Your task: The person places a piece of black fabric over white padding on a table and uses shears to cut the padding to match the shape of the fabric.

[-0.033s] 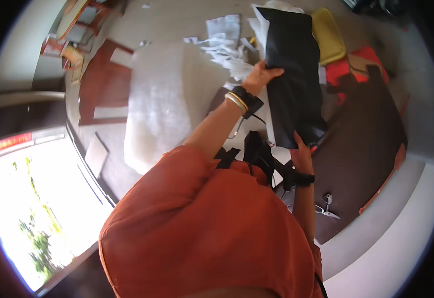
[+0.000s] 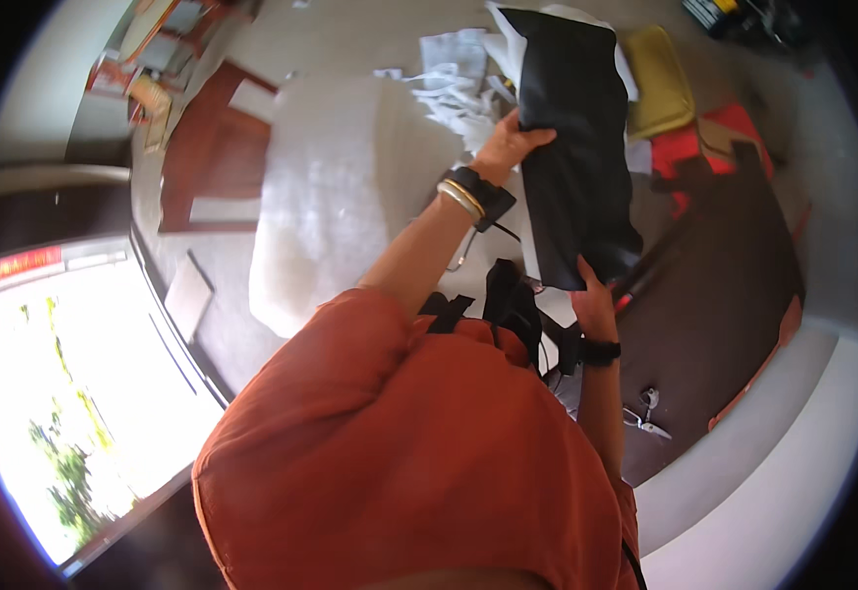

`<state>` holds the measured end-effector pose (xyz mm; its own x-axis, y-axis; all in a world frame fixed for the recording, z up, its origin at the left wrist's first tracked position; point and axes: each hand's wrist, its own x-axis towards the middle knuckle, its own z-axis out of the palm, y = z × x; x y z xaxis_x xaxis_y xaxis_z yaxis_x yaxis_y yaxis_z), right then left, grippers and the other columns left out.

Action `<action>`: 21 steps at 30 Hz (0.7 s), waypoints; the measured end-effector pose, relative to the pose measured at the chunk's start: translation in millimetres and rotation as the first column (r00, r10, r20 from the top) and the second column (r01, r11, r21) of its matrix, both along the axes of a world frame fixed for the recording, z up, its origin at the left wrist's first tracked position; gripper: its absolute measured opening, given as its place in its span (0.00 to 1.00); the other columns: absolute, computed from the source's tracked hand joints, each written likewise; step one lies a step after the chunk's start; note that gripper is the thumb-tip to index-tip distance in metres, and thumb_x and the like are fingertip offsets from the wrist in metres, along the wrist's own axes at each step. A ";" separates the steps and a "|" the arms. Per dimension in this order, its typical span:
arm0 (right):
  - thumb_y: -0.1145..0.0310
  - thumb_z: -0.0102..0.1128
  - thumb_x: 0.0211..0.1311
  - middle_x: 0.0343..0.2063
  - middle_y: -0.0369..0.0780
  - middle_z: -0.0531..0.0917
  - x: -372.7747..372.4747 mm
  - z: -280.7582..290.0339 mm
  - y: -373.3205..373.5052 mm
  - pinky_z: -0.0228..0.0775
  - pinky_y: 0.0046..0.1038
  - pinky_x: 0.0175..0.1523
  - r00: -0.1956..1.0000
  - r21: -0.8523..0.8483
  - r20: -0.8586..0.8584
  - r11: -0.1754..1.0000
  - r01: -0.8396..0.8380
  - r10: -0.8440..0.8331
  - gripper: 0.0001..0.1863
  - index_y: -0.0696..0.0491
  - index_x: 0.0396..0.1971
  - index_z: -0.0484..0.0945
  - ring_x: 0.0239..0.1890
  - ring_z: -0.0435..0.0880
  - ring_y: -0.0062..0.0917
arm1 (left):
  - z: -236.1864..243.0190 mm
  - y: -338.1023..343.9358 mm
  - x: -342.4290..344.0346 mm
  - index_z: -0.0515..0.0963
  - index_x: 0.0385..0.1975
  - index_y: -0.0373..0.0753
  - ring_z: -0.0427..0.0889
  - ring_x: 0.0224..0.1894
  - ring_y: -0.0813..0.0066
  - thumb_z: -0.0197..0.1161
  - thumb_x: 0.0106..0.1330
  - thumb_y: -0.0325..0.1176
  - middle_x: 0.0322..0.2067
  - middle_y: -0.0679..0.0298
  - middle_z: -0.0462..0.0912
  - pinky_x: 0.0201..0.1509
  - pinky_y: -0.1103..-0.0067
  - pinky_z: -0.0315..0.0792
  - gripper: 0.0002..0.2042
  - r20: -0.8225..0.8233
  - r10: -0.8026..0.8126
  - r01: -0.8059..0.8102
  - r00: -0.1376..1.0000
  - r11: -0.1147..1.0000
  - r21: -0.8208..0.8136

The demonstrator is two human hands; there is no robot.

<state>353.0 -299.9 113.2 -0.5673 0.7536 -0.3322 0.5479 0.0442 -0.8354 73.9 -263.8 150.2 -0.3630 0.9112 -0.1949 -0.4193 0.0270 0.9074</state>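
A long black sheet (image 2: 581, 147), smooth and leather-like, hangs in front of me to the right of the middle, with white material (image 2: 513, 44) showing behind its far left corner. My left hand (image 2: 514, 146) pinches its left edge, thumb on top and fingers hidden underneath. Down at the near edge, my right hand (image 2: 594, 300) grips the sheet close to its lower corner, its fingers mostly out of sight behind it. Both wrists wear black bands; two bangles circle the left one.
Pale padding (image 2: 316, 206) is spread on the floor at left, beside a reddish-brown panel (image 2: 215, 162). White scraps (image 2: 458, 98) lie beyond my left hand. A yellow cushion-like piece (image 2: 660, 84) and red material (image 2: 673, 152) are far right. Scissors (image 2: 647, 423) rest on a brown sheet (image 2: 724, 265).
The view has shifted slightly against the room. Both hands keep hold of the black sheet, which has barely moved.
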 end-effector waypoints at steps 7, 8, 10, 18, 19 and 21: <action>0.76 0.57 0.53 0.27 0.54 0.78 -153.6 32.3 -120.9 0.73 0.29 0.30 0.873 0.054 -0.263 0.910 -0.411 0.410 0.24 0.60 0.52 0.65 0.30 0.82 0.35 | 41.9 -180.8 -144.5 0.74 0.45 0.36 0.77 0.43 0.65 0.56 0.55 0.21 0.40 0.58 0.78 0.50 0.78 0.69 0.16 -0.322 0.127 -0.141 0.938 0.990 -0.021; 0.75 0.54 0.56 0.29 0.49 0.80 -173.5 63.8 -142.4 0.75 0.26 0.33 0.854 -0.046 -0.311 0.890 -0.453 0.418 0.21 0.61 0.51 0.66 0.31 0.82 0.32 | 59.3 -214.7 -158.4 0.74 0.47 0.39 0.77 0.43 0.62 0.54 0.54 0.17 0.40 0.56 0.77 0.51 0.77 0.68 0.19 -0.568 0.090 -0.153 0.818 0.986 -0.065; 0.69 0.50 0.61 0.33 0.44 0.80 -211.7 48.3 -184.2 0.76 0.24 0.36 0.895 -0.911 -0.363 0.301 -0.282 -0.260 0.17 0.60 0.48 0.69 0.33 0.81 0.29 | 55.6 -263.1 -186.3 0.74 0.48 0.44 0.74 0.49 0.61 0.51 0.54 0.15 0.48 0.54 0.71 0.54 0.77 0.67 0.22 -0.515 0.009 -0.104 0.857 0.982 -0.157; 0.61 0.48 0.62 0.33 0.43 0.81 -277.3 35.6 -299.1 0.74 0.22 0.41 0.871 -0.832 -0.316 0.331 -0.445 0.377 0.18 0.62 0.39 0.75 0.36 0.81 0.26 | 8.5 -424.9 -214.0 0.72 0.48 0.35 0.78 0.39 0.76 0.64 0.54 0.40 0.38 0.64 0.79 0.46 0.81 0.70 0.23 -0.265 0.105 -0.220 0.958 0.864 -0.454; 0.63 0.49 0.61 0.33 0.43 0.81 -284.1 36.4 -306.4 0.73 0.22 0.43 0.841 -0.818 -0.362 0.296 -0.493 0.402 0.16 0.61 0.37 0.77 0.36 0.81 0.25 | 7.6 -437.3 -213.0 0.72 0.47 0.35 0.77 0.38 0.77 0.64 0.54 0.40 0.37 0.65 0.79 0.45 0.82 0.70 0.22 -0.308 0.016 -0.187 0.951 0.824 -0.536; 0.59 0.48 0.62 0.35 0.44 0.81 -291.9 30.7 -319.9 0.73 0.23 0.44 0.814 -0.809 -0.381 0.268 -0.524 0.439 0.20 0.61 0.40 0.76 0.37 0.81 0.27 | 31.0 -447.8 -197.2 0.73 0.45 0.33 0.77 0.37 0.79 0.65 0.53 0.40 0.36 0.65 0.80 0.43 0.82 0.70 0.22 -0.259 0.057 -0.199 0.964 0.801 -0.564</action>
